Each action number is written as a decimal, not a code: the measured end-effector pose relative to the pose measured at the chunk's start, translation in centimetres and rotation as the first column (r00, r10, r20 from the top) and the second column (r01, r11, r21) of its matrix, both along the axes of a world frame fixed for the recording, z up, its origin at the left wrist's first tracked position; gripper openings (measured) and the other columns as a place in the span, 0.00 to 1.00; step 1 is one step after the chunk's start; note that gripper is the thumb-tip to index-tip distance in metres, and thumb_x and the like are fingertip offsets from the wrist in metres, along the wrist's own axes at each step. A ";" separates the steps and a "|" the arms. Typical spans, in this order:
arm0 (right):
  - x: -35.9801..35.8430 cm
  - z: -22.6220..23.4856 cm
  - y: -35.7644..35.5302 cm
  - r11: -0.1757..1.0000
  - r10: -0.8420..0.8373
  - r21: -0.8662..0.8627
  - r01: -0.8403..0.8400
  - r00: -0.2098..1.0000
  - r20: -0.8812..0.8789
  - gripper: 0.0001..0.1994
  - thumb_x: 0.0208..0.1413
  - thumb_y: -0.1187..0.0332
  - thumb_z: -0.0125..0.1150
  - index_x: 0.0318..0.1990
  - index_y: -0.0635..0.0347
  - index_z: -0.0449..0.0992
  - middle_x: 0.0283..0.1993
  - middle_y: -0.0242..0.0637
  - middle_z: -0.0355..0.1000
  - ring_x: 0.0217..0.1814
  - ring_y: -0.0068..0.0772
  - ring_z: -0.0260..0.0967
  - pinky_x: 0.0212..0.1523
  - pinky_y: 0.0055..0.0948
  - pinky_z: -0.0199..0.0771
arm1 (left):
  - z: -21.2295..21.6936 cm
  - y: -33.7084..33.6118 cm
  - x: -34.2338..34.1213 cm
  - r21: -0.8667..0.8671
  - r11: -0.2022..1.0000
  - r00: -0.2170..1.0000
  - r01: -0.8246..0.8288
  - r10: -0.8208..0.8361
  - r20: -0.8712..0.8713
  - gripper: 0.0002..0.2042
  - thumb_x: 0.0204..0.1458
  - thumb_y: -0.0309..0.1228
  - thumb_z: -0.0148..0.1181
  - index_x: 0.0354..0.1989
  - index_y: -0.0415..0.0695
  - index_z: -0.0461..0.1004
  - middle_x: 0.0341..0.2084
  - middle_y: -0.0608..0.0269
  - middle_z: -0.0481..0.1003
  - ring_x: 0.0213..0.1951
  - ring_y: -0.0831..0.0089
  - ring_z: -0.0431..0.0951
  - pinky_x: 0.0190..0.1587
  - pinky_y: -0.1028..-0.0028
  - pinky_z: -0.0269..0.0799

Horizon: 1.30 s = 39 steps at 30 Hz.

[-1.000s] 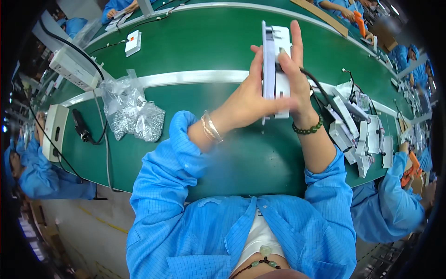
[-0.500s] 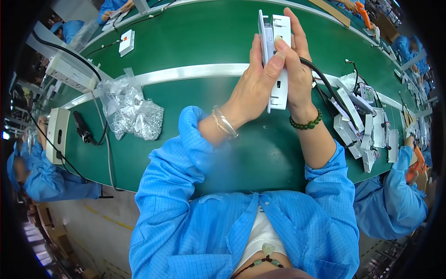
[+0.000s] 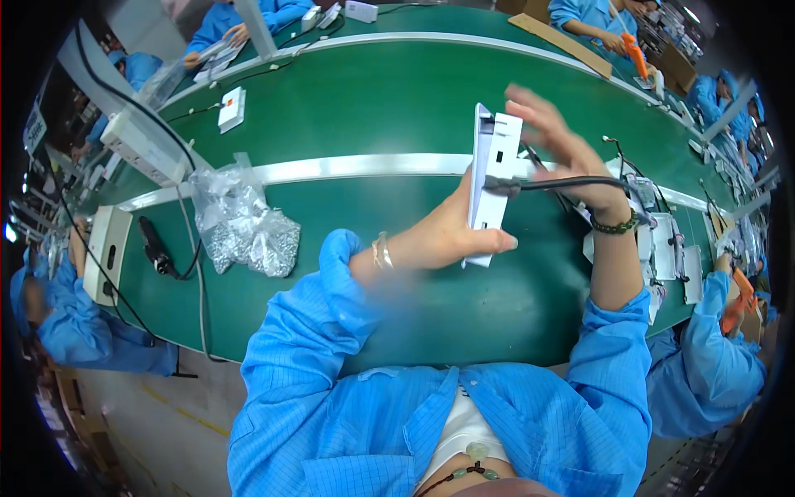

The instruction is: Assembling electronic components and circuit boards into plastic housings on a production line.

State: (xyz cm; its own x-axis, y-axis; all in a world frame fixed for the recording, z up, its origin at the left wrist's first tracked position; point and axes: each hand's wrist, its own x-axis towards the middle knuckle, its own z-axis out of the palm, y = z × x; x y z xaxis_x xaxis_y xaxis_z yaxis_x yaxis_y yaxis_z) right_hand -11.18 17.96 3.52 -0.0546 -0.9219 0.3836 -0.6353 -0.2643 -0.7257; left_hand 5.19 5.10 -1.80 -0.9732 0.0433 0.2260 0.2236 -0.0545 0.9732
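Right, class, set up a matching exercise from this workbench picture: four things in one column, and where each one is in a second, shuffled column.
Things:
1. white rectangular panel
2. clear plastic bag
3. green bead bracelet
4. orange tool

Places:
A. far side of the green belt, by another worker
B. held upright in the left hand
C. lying on the belt to the person's left
D. around the right wrist

Pairs: 1-B, 2-C, 3-D, 4-A

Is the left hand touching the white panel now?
Touching. The head view shows the left hand gripping the white panel along its lower edge, thumb pressed on its face.
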 end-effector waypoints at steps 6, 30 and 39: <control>2.5 0.3 -2.6 0.963 -0.094 -0.210 0.170 0.940 0.327 0.33 0.55 0.44 0.29 0.40 0.69 0.69 0.32 0.41 0.70 0.35 0.28 0.67 0.35 0.21 0.63 | 1.9 2.0 0.3 -0.141 0.977 0.985 0.159 -0.147 0.091 0.48 0.34 0.32 0.60 0.60 0.42 0.30 0.49 0.50 0.57 0.50 0.61 0.60 0.51 0.65 0.57; 2.2 1.8 -3.5 0.716 -0.494 -0.509 0.478 0.862 0.115 0.29 0.57 0.45 0.29 0.22 0.63 0.65 0.18 0.35 0.62 0.18 0.18 0.59 0.18 0.18 0.58 | 0.4 1.9 -0.1 -0.606 0.642 0.883 -0.470 0.326 -0.339 0.18 0.38 0.36 0.58 0.33 0.33 0.68 0.21 0.46 0.71 0.24 0.51 0.72 0.28 0.64 0.69; 1.1 1.3 -3.9 0.762 -0.544 -0.356 0.541 0.833 0.101 0.32 0.57 0.46 0.24 0.15 0.61 0.67 0.13 0.29 0.61 0.16 0.18 0.57 0.18 0.20 0.51 | 0.5 2.2 -0.1 -0.534 0.658 0.836 -0.530 0.299 -0.461 0.17 0.37 0.37 0.59 0.29 0.34 0.69 0.19 0.45 0.72 0.21 0.52 0.73 0.26 0.64 0.69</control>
State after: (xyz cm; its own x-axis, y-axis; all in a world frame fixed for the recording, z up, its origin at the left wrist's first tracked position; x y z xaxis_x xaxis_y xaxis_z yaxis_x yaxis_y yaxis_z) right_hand -10.10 14.11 4.80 -0.4993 -0.5378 0.6794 -0.7571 -0.1106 -0.6439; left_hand 5.10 7.27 -1.35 -0.8037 -0.1065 0.5854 0.3552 0.7035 0.6156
